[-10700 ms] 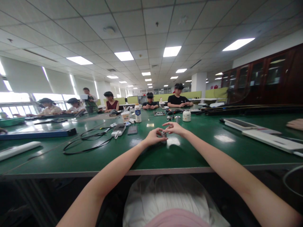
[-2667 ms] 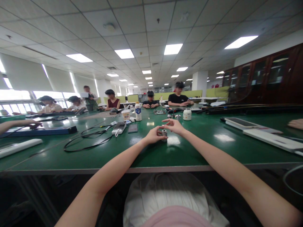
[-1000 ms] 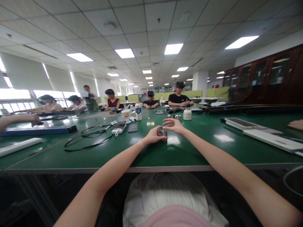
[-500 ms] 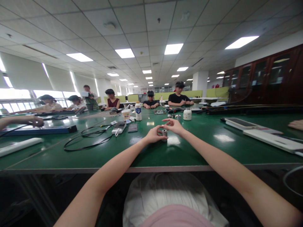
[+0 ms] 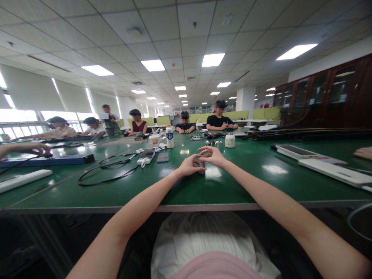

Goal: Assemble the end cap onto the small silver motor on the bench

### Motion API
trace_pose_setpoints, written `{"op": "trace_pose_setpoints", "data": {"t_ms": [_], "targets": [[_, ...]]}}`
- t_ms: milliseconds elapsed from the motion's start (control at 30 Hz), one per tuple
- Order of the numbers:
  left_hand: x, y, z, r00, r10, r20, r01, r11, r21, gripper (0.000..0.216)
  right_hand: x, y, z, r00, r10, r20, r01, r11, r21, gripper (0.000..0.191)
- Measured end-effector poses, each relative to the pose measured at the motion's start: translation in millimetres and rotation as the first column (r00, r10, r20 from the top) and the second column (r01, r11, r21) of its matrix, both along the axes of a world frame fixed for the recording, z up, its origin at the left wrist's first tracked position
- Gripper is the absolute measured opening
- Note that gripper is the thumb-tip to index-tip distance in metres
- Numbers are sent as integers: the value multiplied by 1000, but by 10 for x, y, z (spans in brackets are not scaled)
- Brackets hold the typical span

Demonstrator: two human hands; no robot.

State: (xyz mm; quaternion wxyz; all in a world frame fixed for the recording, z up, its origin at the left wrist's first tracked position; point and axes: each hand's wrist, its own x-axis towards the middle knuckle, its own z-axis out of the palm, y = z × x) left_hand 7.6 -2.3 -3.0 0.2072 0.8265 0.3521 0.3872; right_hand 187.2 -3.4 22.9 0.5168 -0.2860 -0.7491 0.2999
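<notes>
A small silver metal cylinder (image 5: 202, 167) stands upright on the green table in front of me. My left hand (image 5: 190, 166) is closed round its left side, with the thumb across its near side. Over its top is my right hand (image 5: 214, 155), the thumb and fingers curled together at the upper end; they cover the top, so the exact contact is hidden. Just beyond my hands are a second small metal cylinder (image 5: 218, 144) and some small metal parts (image 5: 208, 143).
The green table (image 5: 232, 190) bears a white jar (image 5: 229, 140), a labelled bottle (image 5: 169, 137), a cup (image 5: 154, 140), a black cable (image 5: 87, 182) and white flat devices (image 5: 334, 173). At far left a co-worker's hand (image 5: 39, 149) is over a blue bar (image 5: 69, 159). Other people sit across the table.
My right hand has come down slightly and to the left over the cylinder, now covering its top. My left hand stays in place. The co-worker's hand at far left has shifted a little.
</notes>
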Motion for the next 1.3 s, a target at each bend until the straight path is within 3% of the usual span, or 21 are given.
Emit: {"op": "trace_pose_setpoints", "data": {"t_ms": [167, 333, 533, 667, 867, 1033, 1167, 1300], "targets": [[0, -29, 17, 1000, 29, -10, -29, 1000, 5, 67, 145, 173, 39, 993, -115, 1, 115, 993, 8, 50], [-2, -62, 35, 999, 39, -19, -39, 999, 1, 67, 493, 390, -16, 961, -242, 131, 256, 961, -104, 27], [-4, -83, 51, 999, 45, -29, -45, 999, -6, 69, 711, 454, -120, 915, -134, 380, 263, 914, -310, 26], [-2, -99, 61, 999, 44, -30, -44, 999, -15, 68, 719, 460, -115, 904, -84, 420, 244, 906, -344, 26], [-5, -83, 52, 999, 33, -20, -33, 999, -13, 68, 728, 444, -99, 933, -103, 344, 213, 930, -300, 24], [-8, -58, 34, 1000, 21, -9, -21, 1000, -4, 67, 518, 339, 8, 978, -145, 152, 166, 977, -138, 29], [-7, -36, 18, 1000, 13, -7, -13, 1000, 0, 66, 244, 187, 73, 997, -68, 43, 70, 997, -43, 53], [-5, -13, 2, 1000, 8, -3, -8, 1000, -1, 65, 100, 63, 59, 1000, 2, 20, -2, 1000, -25, 50]]}}
